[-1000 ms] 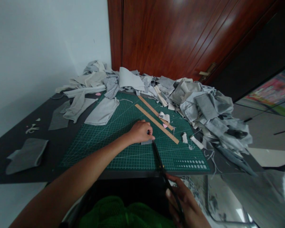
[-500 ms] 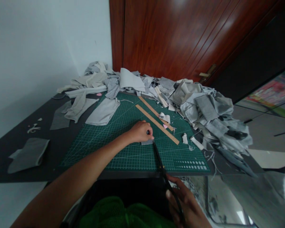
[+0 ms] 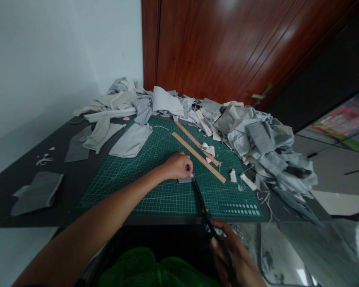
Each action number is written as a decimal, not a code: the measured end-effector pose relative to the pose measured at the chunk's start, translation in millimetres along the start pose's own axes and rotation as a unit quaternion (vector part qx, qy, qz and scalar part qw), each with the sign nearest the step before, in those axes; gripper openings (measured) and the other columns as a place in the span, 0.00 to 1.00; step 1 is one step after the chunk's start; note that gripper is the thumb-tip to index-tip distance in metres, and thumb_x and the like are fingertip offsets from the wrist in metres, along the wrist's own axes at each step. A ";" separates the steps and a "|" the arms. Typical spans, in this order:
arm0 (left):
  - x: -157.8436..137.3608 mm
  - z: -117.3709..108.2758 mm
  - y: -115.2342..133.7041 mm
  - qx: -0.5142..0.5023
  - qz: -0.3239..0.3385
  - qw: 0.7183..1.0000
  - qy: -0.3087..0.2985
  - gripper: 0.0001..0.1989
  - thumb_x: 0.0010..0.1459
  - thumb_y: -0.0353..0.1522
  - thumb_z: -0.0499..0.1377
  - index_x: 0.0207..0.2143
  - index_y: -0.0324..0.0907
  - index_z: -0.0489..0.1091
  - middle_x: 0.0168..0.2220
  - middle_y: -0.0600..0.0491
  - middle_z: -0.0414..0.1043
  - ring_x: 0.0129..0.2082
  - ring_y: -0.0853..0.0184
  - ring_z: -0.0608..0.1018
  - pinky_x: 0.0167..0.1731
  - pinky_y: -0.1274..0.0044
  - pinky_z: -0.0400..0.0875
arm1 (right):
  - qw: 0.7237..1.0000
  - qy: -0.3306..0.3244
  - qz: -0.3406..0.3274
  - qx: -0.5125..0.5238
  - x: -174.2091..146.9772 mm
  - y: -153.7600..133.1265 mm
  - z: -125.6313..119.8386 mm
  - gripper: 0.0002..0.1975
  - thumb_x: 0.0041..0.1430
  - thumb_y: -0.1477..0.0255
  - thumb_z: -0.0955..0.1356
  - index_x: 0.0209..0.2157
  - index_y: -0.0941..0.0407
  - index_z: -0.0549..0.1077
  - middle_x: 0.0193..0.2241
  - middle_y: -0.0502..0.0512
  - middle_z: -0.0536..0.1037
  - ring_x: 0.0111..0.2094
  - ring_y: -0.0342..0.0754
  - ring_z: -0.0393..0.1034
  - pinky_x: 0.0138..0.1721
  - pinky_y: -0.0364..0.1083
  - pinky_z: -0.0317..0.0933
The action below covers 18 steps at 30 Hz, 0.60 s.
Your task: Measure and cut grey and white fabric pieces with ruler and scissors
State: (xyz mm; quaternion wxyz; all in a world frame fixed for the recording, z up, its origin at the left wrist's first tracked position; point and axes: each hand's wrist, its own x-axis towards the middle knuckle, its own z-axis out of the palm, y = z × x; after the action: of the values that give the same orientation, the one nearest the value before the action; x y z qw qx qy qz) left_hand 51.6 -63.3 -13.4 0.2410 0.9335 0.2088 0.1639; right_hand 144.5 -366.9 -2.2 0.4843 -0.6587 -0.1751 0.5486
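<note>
Over the green cutting mat (image 3: 167,195), my left hand (image 3: 179,165) pinches a small grey piece of fabric (image 3: 184,180) by its upper right part. Most of the piece lies flat below my fingers. My right hand (image 3: 235,255) is wrapped round the handles of a pair of black scissors (image 3: 200,197) near the table's front edge. The blades point up and left, and their tips are at the right edge of the fabric beside my left fingertips. Part of the handles is hidden by my right fingers.
Two wooden rulers (image 3: 199,157) lie side by side on the mat, with small scraps (image 3: 208,149) around them. A large heap of grey and white fabric (image 3: 257,135) runs along the back and right. Folded grey cloth (image 3: 38,193) lies on the dark table (image 3: 6,199) at left.
The scissors' blades look closer together now and the handles have shifted slightly. My left hand stays in place on the fabric; the whole view has moved a little.
</note>
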 end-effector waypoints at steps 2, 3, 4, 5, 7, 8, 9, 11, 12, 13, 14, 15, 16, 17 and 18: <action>0.2 0.9 0.7 0.002 -0.004 1.000 0.000 0.06 0.48 0.34 0.72 0.26 0.44 0.78 0.31 0.55 0.76 0.37 0.63 0.74 0.38 0.74 0.64 | 1.000 -0.005 -0.007 0.000 1.8 2.9 -1.0 0.41 0.50 0.47 0.76 0.59 0.51 0.62 0.22 0.41 0.67 0.14 0.33 0.50 0.13 0.34 0.44; 0.3 1.6 1.3 0.005 -0.009 1.000 0.003 0.07 0.49 0.35 0.72 0.26 0.44 0.78 0.31 0.55 0.76 0.37 0.63 0.74 0.38 0.74 0.64 | 1.000 -0.008 -0.008 0.003 2.3 3.7 -1.6 0.41 0.50 0.48 0.76 0.59 0.51 0.62 0.23 0.41 0.68 0.14 0.33 0.50 0.13 0.35 0.45; 0.3 2.4 2.0 0.008 -0.013 1.000 0.009 0.07 0.49 0.35 0.72 0.25 0.44 0.78 0.31 0.54 0.76 0.37 0.63 0.74 0.38 0.74 0.64 | 1.000 -0.011 -0.009 0.007 2.5 4.1 -2.3 0.41 0.51 0.48 0.76 0.59 0.51 0.61 0.24 0.42 0.69 0.14 0.33 0.50 0.13 0.35 0.45; 0.2 3.3 2.8 0.012 -0.016 1.000 0.015 0.08 0.49 0.36 0.72 0.25 0.44 0.77 0.31 0.54 0.76 0.37 0.62 0.73 0.37 0.74 0.63 | 1.000 -0.012 -0.009 0.011 2.4 4.3 -2.8 0.41 0.51 0.49 0.76 0.59 0.52 0.62 0.24 0.43 0.70 0.14 0.33 0.50 0.13 0.35 0.45; 0.2 5.4 4.2 0.022 -0.021 0.999 0.028 0.10 0.49 0.38 0.72 0.25 0.43 0.77 0.30 0.55 0.76 0.36 0.62 0.73 0.37 0.73 0.63 | 1.000 -0.005 -0.002 0.012 1.4 4.2 -3.6 0.41 0.50 0.49 0.76 0.59 0.51 0.63 0.23 0.43 0.69 0.14 0.34 0.52 0.13 0.35 0.43; 0.2 6.4 4.6 0.026 -0.021 0.999 0.033 0.11 0.49 0.38 0.72 0.24 0.43 0.76 0.30 0.55 0.75 0.36 0.62 0.73 0.37 0.73 0.63 | 1.000 0.002 0.001 0.009 0.7 4.3 -3.7 0.41 0.49 0.48 0.76 0.59 0.50 0.63 0.23 0.43 0.69 0.15 0.34 0.53 0.14 0.35 0.43; 0.4 7.5 4.9 0.028 -0.021 0.999 0.037 0.12 0.49 0.39 0.73 0.24 0.43 0.76 0.30 0.55 0.75 0.36 0.62 0.73 0.37 0.73 0.62 | 1.000 0.009 0.000 0.006 0.0 4.4 -3.7 0.41 0.48 0.48 0.77 0.58 0.50 0.64 0.22 0.42 0.68 0.15 0.35 0.53 0.14 0.35 0.44; 1.2 9.7 5.0 0.028 -0.021 0.999 0.040 0.13 0.48 0.40 0.73 0.23 0.43 0.75 0.30 0.55 0.75 0.36 0.63 0.73 0.37 0.73 0.62 | 1.000 0.015 -0.015 0.001 -0.8 5.0 -3.7 0.40 0.47 0.47 0.77 0.57 0.49 0.66 0.22 0.43 0.69 0.15 0.34 0.53 0.15 0.35 0.45; 1.6 10.6 4.9 0.027 -0.022 0.999 0.041 0.13 0.48 0.41 0.73 0.23 0.43 0.75 0.29 0.55 0.75 0.36 0.63 0.73 0.37 0.73 0.62 | 1.000 0.014 -0.024 -0.003 -0.9 5.4 -3.8 0.40 0.47 0.46 0.76 0.57 0.49 0.66 0.23 0.44 0.70 0.15 0.34 0.52 0.15 0.35 0.46; 2.1 11.1 4.7 0.028 -0.023 0.998 0.042 0.14 0.47 0.41 0.73 0.23 0.43 0.74 0.29 0.55 0.75 0.36 0.62 0.73 0.37 0.73 0.62 | 0.999 0.010 -0.032 -0.008 -0.8 5.6 -4.1 0.39 0.48 0.46 0.76 0.57 0.49 0.67 0.23 0.44 0.70 0.15 0.33 0.51 0.15 0.35 0.47; 2.6 11.2 4.4 0.029 -0.024 0.998 0.041 0.15 0.47 0.42 0.73 0.22 0.43 0.74 0.29 0.55 0.75 0.36 0.62 0.73 0.37 0.73 0.62 | 0.999 0.007 -0.034 -0.014 -0.4 5.8 -4.6 0.38 0.48 0.46 0.76 0.56 0.49 0.67 0.23 0.44 0.70 0.15 0.33 0.51 0.15 0.35 0.46; 2.9 10.7 3.9 0.030 -0.025 0.998 0.040 0.15 0.46 0.43 0.73 0.22 0.44 0.74 0.29 0.55 0.75 0.36 0.62 0.73 0.37 0.73 0.62 | 0.999 0.005 -0.032 -0.020 0.0 6.0 -5.4 0.38 0.49 0.47 0.76 0.56 0.49 0.67 0.23 0.44 0.70 0.15 0.33 0.51 0.14 0.35 0.46; 3.0 9.5 3.4 0.031 -0.024 0.999 0.037 0.15 0.47 0.43 0.73 0.23 0.44 0.75 0.29 0.55 0.75 0.37 0.61 0.73 0.37 0.73 0.62 | 0.999 0.004 -0.028 -0.025 0.5 6.1 -6.5 0.38 0.49 0.47 0.76 0.56 0.49 0.66 0.23 0.43 0.70 0.15 0.33 0.52 0.14 0.35 0.46; 2.9 7.5 2.7 0.030 -0.021 0.999 0.030 0.15 0.48 0.43 0.72 0.23 0.44 0.75 0.29 0.55 0.75 0.37 0.61 0.73 0.37 0.73 0.62 | 0.999 0.001 -0.024 -0.028 1.0 6.4 -7.9 0.38 0.49 0.48 0.76 0.56 0.49 0.66 0.23 0.43 0.69 0.15 0.33 0.52 0.14 0.34 0.45; 2.6 4.9 1.8 0.025 -0.015 0.999 0.019 0.13 0.49 0.42 0.71 0.24 0.44 0.76 0.30 0.55 0.75 0.37 0.61 0.73 0.37 0.73 0.62 | 0.999 -0.002 -0.021 -0.028 1.4 6.9 -9.4 0.37 0.49 0.48 0.76 0.56 0.49 0.66 0.23 0.42 0.69 0.15 0.33 0.52 0.14 0.34 0.45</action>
State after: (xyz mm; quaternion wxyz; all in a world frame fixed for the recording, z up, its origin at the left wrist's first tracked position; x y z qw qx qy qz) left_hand 56.4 -65.4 -16.0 0.2160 0.9328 0.2311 0.1729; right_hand 151.2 -373.2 -9.4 0.4770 -0.6667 -0.2051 0.5347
